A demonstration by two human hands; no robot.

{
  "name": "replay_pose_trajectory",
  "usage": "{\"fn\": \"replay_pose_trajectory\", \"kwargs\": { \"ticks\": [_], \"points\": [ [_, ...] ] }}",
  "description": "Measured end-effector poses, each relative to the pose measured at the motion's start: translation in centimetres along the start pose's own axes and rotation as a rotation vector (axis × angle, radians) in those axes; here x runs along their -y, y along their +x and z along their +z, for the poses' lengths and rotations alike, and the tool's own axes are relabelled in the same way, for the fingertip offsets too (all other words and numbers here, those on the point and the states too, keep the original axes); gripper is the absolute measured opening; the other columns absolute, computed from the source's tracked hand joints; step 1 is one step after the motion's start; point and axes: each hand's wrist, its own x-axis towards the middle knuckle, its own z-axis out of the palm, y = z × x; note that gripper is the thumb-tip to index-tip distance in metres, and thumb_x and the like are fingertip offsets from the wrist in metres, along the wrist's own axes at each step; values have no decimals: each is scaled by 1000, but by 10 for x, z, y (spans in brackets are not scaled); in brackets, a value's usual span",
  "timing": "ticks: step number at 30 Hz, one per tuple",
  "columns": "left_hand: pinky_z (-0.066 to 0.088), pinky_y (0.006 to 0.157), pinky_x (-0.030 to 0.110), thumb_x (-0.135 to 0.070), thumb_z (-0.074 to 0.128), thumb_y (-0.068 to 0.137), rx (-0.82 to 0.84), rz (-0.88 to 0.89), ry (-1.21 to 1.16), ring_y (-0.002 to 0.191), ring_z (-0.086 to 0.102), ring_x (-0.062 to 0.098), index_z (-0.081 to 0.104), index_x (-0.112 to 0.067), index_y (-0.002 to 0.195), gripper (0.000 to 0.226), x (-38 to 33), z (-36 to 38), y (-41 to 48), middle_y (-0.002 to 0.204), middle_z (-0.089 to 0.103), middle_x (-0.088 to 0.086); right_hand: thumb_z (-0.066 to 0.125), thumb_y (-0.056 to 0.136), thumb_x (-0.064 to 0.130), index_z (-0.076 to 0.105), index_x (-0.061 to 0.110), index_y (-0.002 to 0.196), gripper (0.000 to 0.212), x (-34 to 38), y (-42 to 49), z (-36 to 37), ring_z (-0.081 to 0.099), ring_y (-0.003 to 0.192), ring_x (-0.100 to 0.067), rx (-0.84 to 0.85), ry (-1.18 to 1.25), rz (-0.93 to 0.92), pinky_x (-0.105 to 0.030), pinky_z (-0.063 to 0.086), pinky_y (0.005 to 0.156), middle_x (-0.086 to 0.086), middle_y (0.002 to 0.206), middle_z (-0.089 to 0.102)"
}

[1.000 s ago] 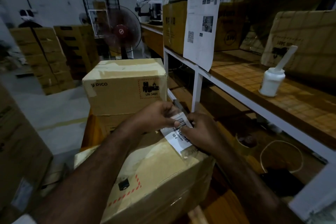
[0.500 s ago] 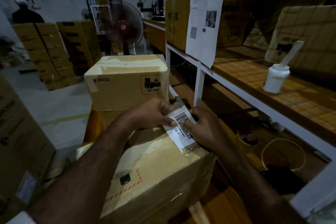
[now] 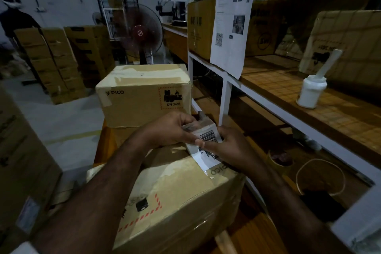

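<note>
Pinching label [image 3: 208, 136] w/ curled fingers [image 3: 195, 141], L hand [image 3: 171, 130] & R hand [image 3: 232, 147]; long axis approx. frame-vertical, base on box [image 3: 175, 192]; print part-hidden.

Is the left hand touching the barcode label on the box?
Touching. The head view shows the left hand pinching the barcode label at its upper edge, thumb on the printed face.

the barcode label [image 3: 208, 136] now curls higher off the near box [image 3: 175, 192], its top end raised between the left hand [image 3: 169, 130] and right hand [image 3: 231, 147].
</note>
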Motion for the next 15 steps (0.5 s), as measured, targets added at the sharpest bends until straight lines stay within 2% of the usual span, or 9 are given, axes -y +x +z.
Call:
{"fn": "replay_pose_trajectory", "kwargs": {
  "ticks": [3,6,10,12,15],
  "points": [
    [51,60,18,-9,81,76,-11,-8,-19,69,70,5,70,-19,87,19,-1,1,0,78,74,-5,78,81,34,73,13,90,23,1,-4,0,70,74,-12,-36,29,-27,-45,59,70,-4,83,73],
    [57,73,26,-11,84,74,-11,-50,-8,85,73,10,68,-19,102,34,0,-1,0,95,76,-2,78,81,35,72,17,95,23,0,-5,2,70,76,-11,-59,13,-11,-43,60,72,0,85,73],
    [56,87,40,-20,81,78,45,-122,146,87,72,16,73,-25,89,15,3,-3,0,93,77,-3,74,86,27,68,17,110,27,0,-5,3,69,83,-7,-67,4,30,-36,61,74,3,95,72],
    [56,87,40,-19,80,79,53,-125,143,87,72,17,74,-24,86,10,2,-3,0,92,77,-2,74,85,27,66,18,114,31,1,-5,3,68,83,-5,-70,6,31,-30,61,72,5,97,70],
    [56,74,27,-14,78,81,60,-126,93,81,73,11,73,-22,84,10,0,-4,-2,88,78,-4,74,85,18,62,17,112,29,1,-4,-1,69,85,-8,-59,56,73,-30,61,72,5,98,69]
  ]
}}
